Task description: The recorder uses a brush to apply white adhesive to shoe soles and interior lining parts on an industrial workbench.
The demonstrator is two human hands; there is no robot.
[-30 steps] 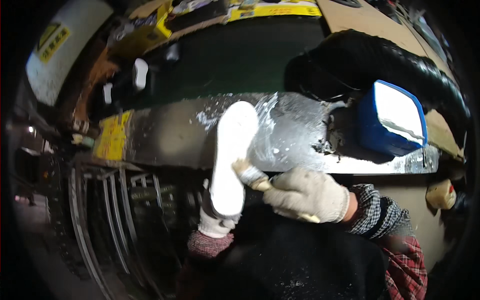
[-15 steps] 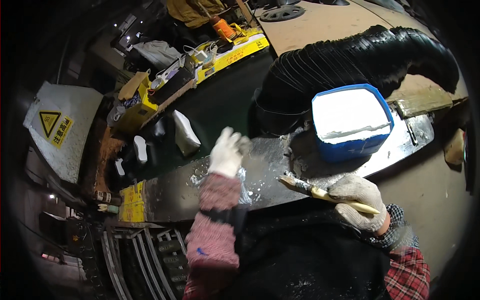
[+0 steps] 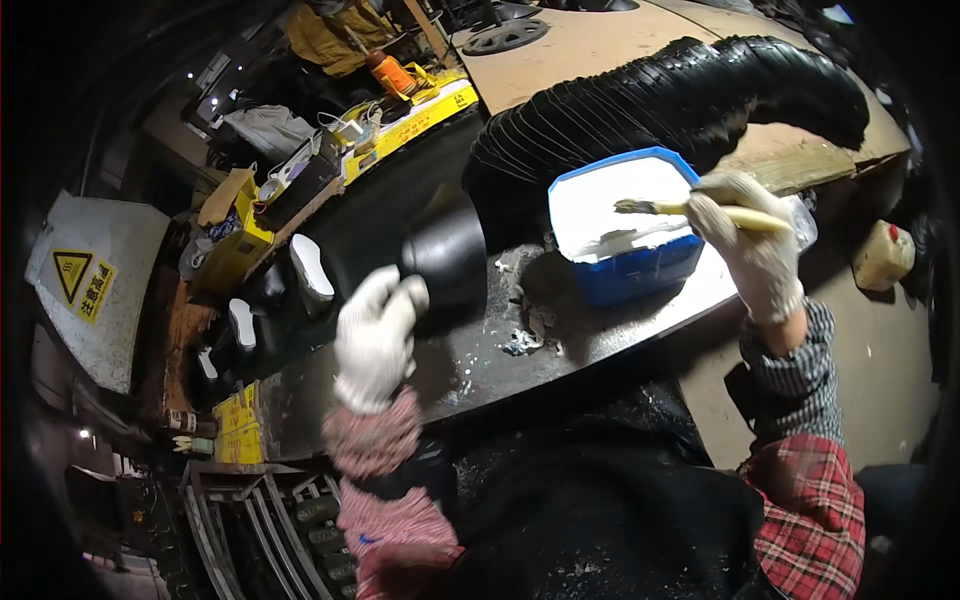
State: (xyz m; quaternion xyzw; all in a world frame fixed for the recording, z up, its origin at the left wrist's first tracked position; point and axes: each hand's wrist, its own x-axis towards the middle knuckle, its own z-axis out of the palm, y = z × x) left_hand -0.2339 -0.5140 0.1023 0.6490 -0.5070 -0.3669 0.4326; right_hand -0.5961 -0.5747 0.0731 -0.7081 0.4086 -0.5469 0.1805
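My right hand, in a pale knit glove, is closed round the light handle of a paintbrush. The brush's dark bristles point left over the white paste in a blue tub; whether they touch it I cannot tell. My left hand, also gloved, is at the lower left edge of a glossy black tube-shaped rubber piece, like a boot shaft. Its fingers are bent and appear to pinch that edge. A long row of nested black rubber pieces lies behind the tub.
Several black items with white soles lie on the dark surface at the left. White smears mark the metal bench edge. A yellow box, a grey panel with a warning sign and a pale jerrycan stand around.
My right hand has lifted the brush from the bench edge to over the tub. My left hand has drawn back toward me, and the black tube-shaped piece now shows beside it. The view has shifted.
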